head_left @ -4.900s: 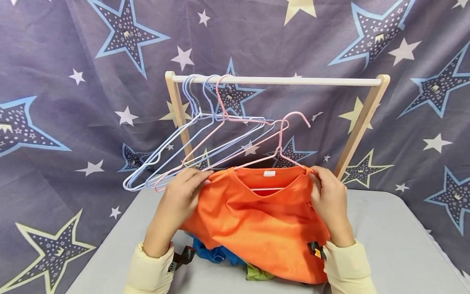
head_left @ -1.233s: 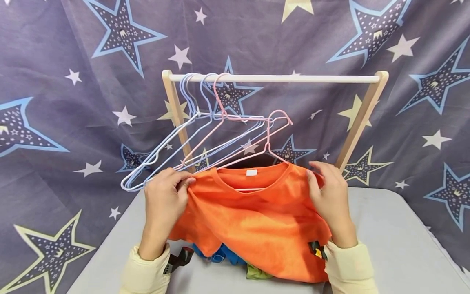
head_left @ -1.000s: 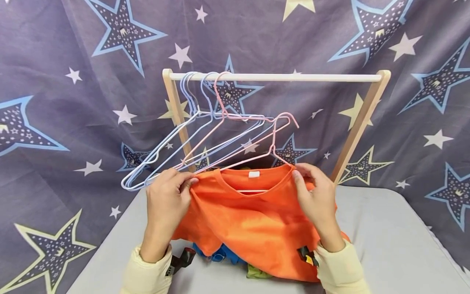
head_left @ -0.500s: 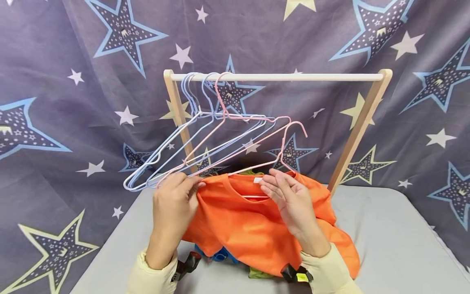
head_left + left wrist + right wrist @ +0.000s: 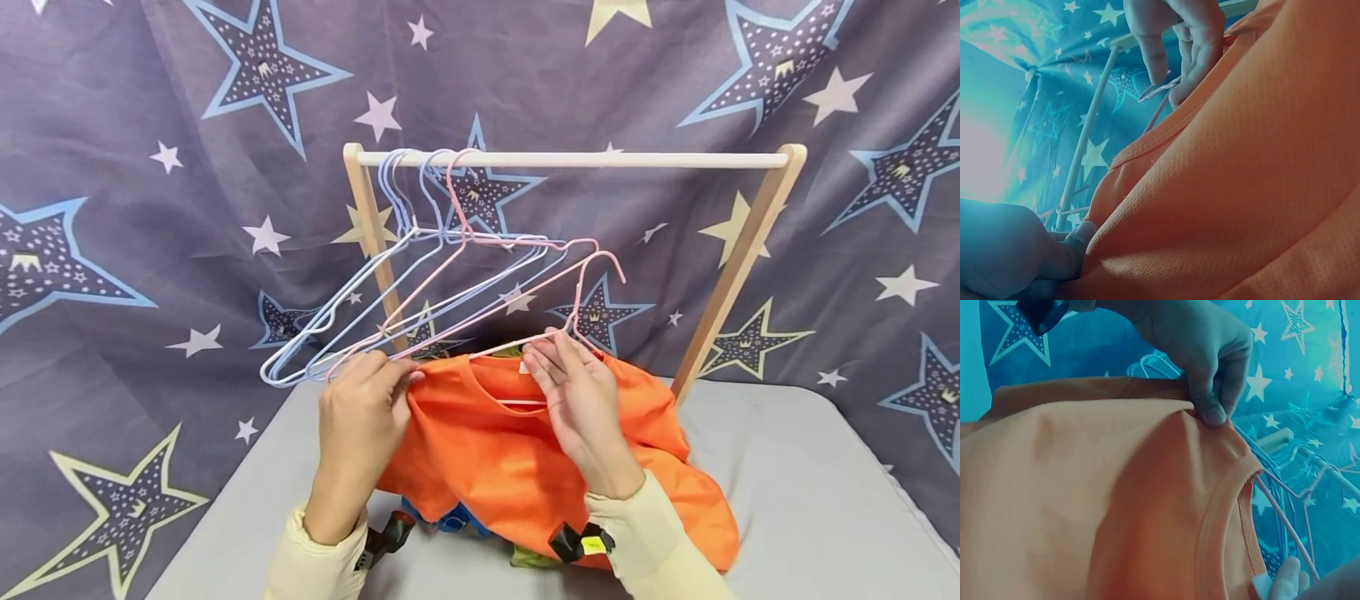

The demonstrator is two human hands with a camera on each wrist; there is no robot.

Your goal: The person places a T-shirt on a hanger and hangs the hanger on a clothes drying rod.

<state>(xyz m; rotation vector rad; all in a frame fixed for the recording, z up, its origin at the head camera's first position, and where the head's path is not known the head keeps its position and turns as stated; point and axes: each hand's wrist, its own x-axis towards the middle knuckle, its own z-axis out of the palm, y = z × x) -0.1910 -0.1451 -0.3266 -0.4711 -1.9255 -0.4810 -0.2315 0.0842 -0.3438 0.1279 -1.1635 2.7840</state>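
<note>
An orange T-shirt [image 5: 517, 467] hangs on a pink clothes hanger [image 5: 581, 292], whose hook stands free of the rail. The hanger's bottom bar shows through the neckline. My left hand [image 5: 363, 417] pinches the shirt's left shoulder between thumb and fingers; the right wrist view shows that left hand [image 5: 1204, 356] at the cloth. At the neckline, my right hand [image 5: 585, 404] has its fingertips at the hanger's sloping wire, just below the hook's neck. In the left wrist view the fingers of that right hand [image 5: 1194, 56] bend about the wire. The white neck label is partly covered.
A small rack with a white rail [image 5: 615, 160] and wooden legs stands behind. Several blue, white and pink hangers [image 5: 420, 275] hang at its left end. Blue cloth [image 5: 453, 518] and green cloth [image 5: 532, 557] lie under the shirt on the grey table [image 5: 795, 483].
My right hand has let go of the shirt's right shoulder and moved left to the hanger near the neckline. The shirt's right side has dropped. My left hand keeps its pinch.
</note>
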